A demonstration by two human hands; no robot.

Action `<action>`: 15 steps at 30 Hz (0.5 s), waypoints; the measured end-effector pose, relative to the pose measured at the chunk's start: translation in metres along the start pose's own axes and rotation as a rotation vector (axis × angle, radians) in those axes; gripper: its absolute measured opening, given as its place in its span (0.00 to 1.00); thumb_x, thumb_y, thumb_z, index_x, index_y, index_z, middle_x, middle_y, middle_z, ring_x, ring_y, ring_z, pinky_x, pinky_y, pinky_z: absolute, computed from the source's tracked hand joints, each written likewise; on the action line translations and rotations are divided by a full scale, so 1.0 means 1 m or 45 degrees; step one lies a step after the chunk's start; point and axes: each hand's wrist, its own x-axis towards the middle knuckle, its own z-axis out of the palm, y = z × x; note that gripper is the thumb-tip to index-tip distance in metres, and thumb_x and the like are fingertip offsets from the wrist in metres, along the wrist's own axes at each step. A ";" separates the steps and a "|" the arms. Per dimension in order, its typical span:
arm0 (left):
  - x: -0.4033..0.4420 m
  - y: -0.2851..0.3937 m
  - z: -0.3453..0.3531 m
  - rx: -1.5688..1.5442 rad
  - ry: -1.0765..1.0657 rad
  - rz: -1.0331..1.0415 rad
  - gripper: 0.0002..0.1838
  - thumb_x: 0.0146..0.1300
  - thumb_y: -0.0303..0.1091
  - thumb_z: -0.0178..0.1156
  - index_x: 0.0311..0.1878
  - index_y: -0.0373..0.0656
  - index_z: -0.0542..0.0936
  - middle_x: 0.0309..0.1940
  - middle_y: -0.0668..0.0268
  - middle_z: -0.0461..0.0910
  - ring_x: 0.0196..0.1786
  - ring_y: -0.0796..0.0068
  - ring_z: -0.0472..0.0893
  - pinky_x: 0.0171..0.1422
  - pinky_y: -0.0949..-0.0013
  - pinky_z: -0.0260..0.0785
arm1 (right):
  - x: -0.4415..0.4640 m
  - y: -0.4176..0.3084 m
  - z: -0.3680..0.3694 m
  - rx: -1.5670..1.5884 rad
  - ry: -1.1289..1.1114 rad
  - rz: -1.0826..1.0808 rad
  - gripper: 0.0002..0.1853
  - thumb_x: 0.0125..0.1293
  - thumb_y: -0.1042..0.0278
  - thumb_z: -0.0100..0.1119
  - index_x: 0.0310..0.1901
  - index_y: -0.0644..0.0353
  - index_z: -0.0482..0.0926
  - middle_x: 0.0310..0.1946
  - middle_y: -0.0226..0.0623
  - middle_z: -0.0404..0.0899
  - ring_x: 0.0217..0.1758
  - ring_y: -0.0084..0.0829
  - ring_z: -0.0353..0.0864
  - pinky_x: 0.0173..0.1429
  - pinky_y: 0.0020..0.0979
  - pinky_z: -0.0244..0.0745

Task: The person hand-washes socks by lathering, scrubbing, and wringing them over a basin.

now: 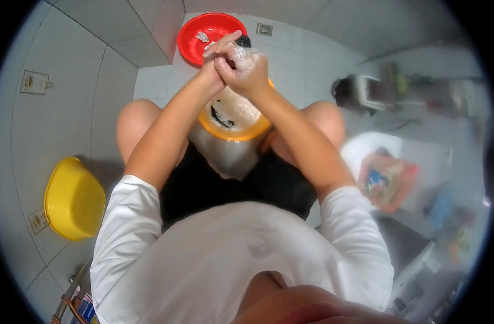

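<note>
A dark piece (221, 117) lay in the sudsy orange basin (237, 135); beyond, the left hand (219, 60) and right hand (251, 74) clenched a lathered dark item (243, 41), seemingly mid-wash and unrinsed. Farthest, a red basin (188, 47) held pale scraps (202, 36).

Fisheye-warped edges, hazy blur at right.

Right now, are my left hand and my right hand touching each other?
Touching. The head view shows the left hand and the right hand clasped together, fingers overlapping.
</note>
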 end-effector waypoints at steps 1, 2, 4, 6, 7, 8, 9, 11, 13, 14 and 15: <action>0.001 -0.009 -0.003 -0.041 0.077 0.030 0.17 0.77 0.50 0.48 0.51 0.48 0.77 0.40 0.70 0.79 0.42 0.77 0.80 0.44 0.71 0.75 | 0.013 -0.012 -0.006 -0.222 -0.135 -0.367 0.06 0.65 0.73 0.59 0.42 0.56 0.83 0.22 0.29 0.80 0.24 0.19 0.77 0.33 0.26 0.76; 0.004 -0.007 -0.031 -0.046 -0.332 -0.210 0.15 0.77 0.50 0.49 0.46 0.50 0.77 0.32 0.73 0.77 0.24 0.84 0.73 0.24 0.79 0.63 | 0.026 -0.022 -0.022 -0.282 -0.228 -0.291 0.07 0.65 0.73 0.59 0.43 0.56 0.84 0.20 0.30 0.78 0.24 0.18 0.78 0.32 0.25 0.74; -0.002 -0.003 -0.010 -0.001 -0.215 -0.292 0.16 0.77 0.51 0.48 0.43 0.50 0.76 0.27 0.76 0.75 0.13 0.85 0.62 0.15 0.80 0.49 | 0.035 -0.014 -0.017 0.127 0.102 0.356 0.07 0.67 0.72 0.57 0.44 0.54 0.83 0.23 0.33 0.82 0.24 0.23 0.81 0.31 0.29 0.75; 0.001 0.004 -0.018 0.038 -0.322 -0.336 0.16 0.77 0.51 0.48 0.43 0.49 0.76 0.26 0.76 0.74 0.13 0.85 0.62 0.16 0.79 0.50 | 0.031 -0.005 -0.010 0.223 0.329 0.521 0.07 0.67 0.69 0.57 0.43 0.52 0.83 0.24 0.36 0.83 0.23 0.29 0.83 0.31 0.33 0.77; 0.000 0.012 -0.017 0.048 -0.235 -0.307 0.14 0.76 0.50 0.52 0.44 0.50 0.76 0.25 0.75 0.74 0.14 0.85 0.63 0.16 0.79 0.51 | 0.026 -0.012 -0.006 0.192 0.296 0.462 0.07 0.68 0.70 0.56 0.43 0.52 0.83 0.24 0.35 0.83 0.23 0.28 0.83 0.31 0.32 0.77; -0.001 0.019 -0.014 0.058 -0.149 -0.274 0.12 0.74 0.48 0.55 0.44 0.51 0.76 0.25 0.75 0.74 0.15 0.86 0.64 0.16 0.79 0.51 | 0.020 -0.019 -0.002 0.162 0.262 0.400 0.08 0.68 0.70 0.55 0.44 0.51 0.83 0.23 0.33 0.83 0.23 0.26 0.83 0.31 0.31 0.77; -0.005 0.021 -0.003 0.061 -0.152 -0.274 0.12 0.74 0.48 0.55 0.44 0.51 0.76 0.25 0.75 0.74 0.15 0.86 0.64 0.16 0.79 0.51 | 0.015 -0.047 -0.006 0.115 0.081 0.348 0.07 0.66 0.77 0.59 0.43 0.54 0.83 0.27 0.33 0.85 0.29 0.21 0.85 0.34 0.28 0.79; -0.016 0.013 0.021 -0.157 0.210 -0.139 0.13 0.74 0.50 0.57 0.46 0.51 0.76 0.27 0.76 0.76 0.18 0.87 0.67 0.18 0.80 0.53 | 0.009 -0.047 -0.003 -0.310 -0.186 -0.370 0.07 0.63 0.69 0.58 0.41 0.51 0.84 0.25 0.36 0.84 0.24 0.35 0.83 0.33 0.35 0.80; -0.022 0.009 0.015 -0.104 0.129 -0.167 0.14 0.74 0.50 0.55 0.45 0.50 0.75 0.26 0.77 0.75 0.18 0.88 0.66 0.18 0.80 0.53 | 0.028 -0.057 -0.017 -0.291 -0.296 -0.413 0.08 0.59 0.73 0.61 0.40 0.51 0.84 0.25 0.36 0.83 0.25 0.33 0.83 0.33 0.32 0.79; -0.025 0.006 0.012 -0.050 0.040 -0.195 0.15 0.75 0.51 0.53 0.43 0.49 0.75 0.25 0.77 0.73 0.18 0.89 0.65 0.18 0.80 0.53 | 0.034 -0.061 -0.023 -0.277 -0.402 -0.458 0.11 0.56 0.76 0.64 0.40 0.51 0.84 0.25 0.36 0.82 0.25 0.31 0.84 0.32 0.29 0.79; -0.027 0.002 0.008 0.006 -0.052 -0.224 0.17 0.76 0.51 0.51 0.42 0.48 0.75 0.24 0.78 0.72 0.18 0.90 0.65 0.18 0.80 0.52 | 0.033 -0.054 -0.022 0.043 -0.215 -0.067 0.08 0.59 0.66 0.61 0.41 0.50 0.85 0.26 0.38 0.84 0.25 0.37 0.83 0.33 0.36 0.79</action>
